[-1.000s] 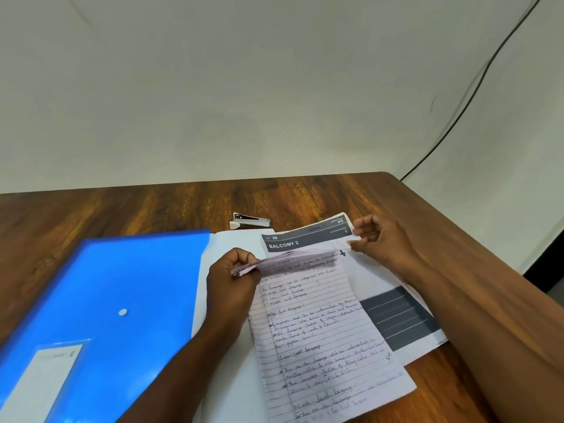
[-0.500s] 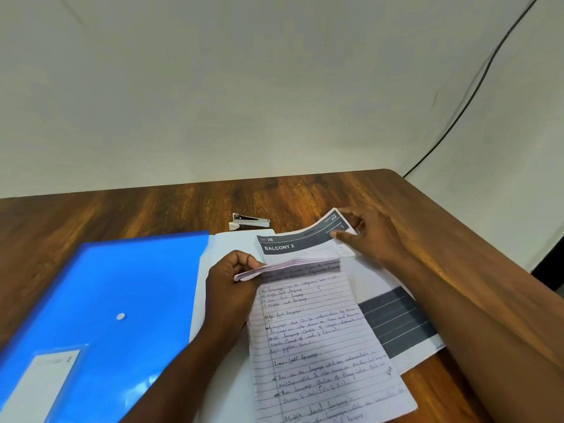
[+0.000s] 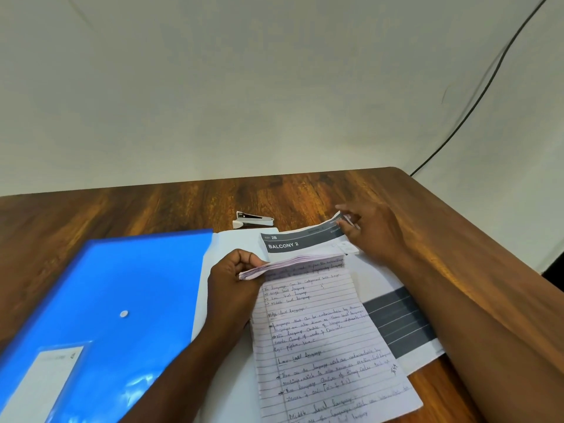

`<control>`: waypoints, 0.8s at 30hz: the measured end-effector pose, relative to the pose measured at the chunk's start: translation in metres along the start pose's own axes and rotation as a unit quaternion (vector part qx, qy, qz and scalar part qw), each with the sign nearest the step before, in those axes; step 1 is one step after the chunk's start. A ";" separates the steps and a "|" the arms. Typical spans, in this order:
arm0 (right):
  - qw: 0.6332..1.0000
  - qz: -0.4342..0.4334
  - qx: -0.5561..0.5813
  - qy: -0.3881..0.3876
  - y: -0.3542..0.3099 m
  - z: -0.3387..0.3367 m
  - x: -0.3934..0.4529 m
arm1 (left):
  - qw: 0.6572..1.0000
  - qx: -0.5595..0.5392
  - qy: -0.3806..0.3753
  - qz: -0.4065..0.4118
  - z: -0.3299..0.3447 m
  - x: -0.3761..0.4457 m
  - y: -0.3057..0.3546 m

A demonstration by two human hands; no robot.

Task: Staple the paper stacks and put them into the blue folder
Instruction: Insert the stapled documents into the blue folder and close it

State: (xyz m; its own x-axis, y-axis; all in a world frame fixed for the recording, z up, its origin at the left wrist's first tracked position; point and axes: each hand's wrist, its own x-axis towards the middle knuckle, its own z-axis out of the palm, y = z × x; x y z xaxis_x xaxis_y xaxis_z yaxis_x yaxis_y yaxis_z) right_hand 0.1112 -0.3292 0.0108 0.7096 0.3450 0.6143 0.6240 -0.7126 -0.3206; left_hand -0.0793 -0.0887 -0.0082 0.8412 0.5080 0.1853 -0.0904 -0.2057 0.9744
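left hand (image 3: 232, 279): near centre, fingers curled round the top-left corner of the handwritten stack (image 3: 317, 334), pinching the lifted page edges; thumb on top.
right hand (image 3: 370, 232): right of centre, further back; fingers grasp the far-right corner of the printed sheet (image 3: 300, 244), corner bent upward off the pile. Slightly blurred, exact finger placement hard to read.
handwritten stack: lined pinkish pages with ink notes, lying near centre-right, tilted a bit, top edge fanned and raised in the left hand, lower part flat on the papers beneath.
printed sheet: white with a dark band reading "BALCONY 2", just behind the handwritten stack, partly under it; more dark striped print shows to the right of the stack.
white sheets (image 3: 235, 239): plain pages under everything, between folder and stack.
blue folder (image 3: 106, 300): left, flat on the table, closed flap side up, white snap button in the middle, pale label pocket at the near-left corner; right edge overlaps the white sheets.
stapler (image 3: 253, 220): small, white and black, far centre, on the table just behind the papers, touched by neither hand.
table (image 3: 122, 212): dark wood grain, rounded far-right corner.
cable (image 3: 488, 87): black, runs down the wall at far right to the table corner.
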 end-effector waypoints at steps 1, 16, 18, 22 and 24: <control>0.998 0.050 0.028 -0.018 -0.001 0.002 0.001 | 1.000 0.000 0.000 -0.002 0.000 0.000 0.000; 0.996 0.070 0.045 -0.025 0.000 0.011 0.008 | 1.000 0.001 -0.001 -0.004 0.000 -0.001 0.002; 0.994 0.088 0.055 -0.029 0.001 0.012 0.009 | 1.000 -0.004 -0.002 -0.005 0.000 -0.001 0.002; 0.992 0.095 0.077 -0.038 0.004 0.015 0.010 | 1.000 -0.002 -0.002 -0.009 0.000 -0.001 0.001; 0.978 0.134 0.149 -0.056 0.001 0.009 0.015 | 1.000 -0.003 -0.002 -0.010 0.001 -0.001 0.001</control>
State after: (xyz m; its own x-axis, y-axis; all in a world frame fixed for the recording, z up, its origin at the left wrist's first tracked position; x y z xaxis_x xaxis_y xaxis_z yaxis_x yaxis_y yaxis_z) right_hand 0.1251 -0.3190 0.0133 0.8816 0.2468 0.4023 0.4668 -0.5819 -0.6660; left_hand -0.0801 -0.0900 -0.0071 0.8449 0.5088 0.1652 -0.0770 -0.1899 0.9788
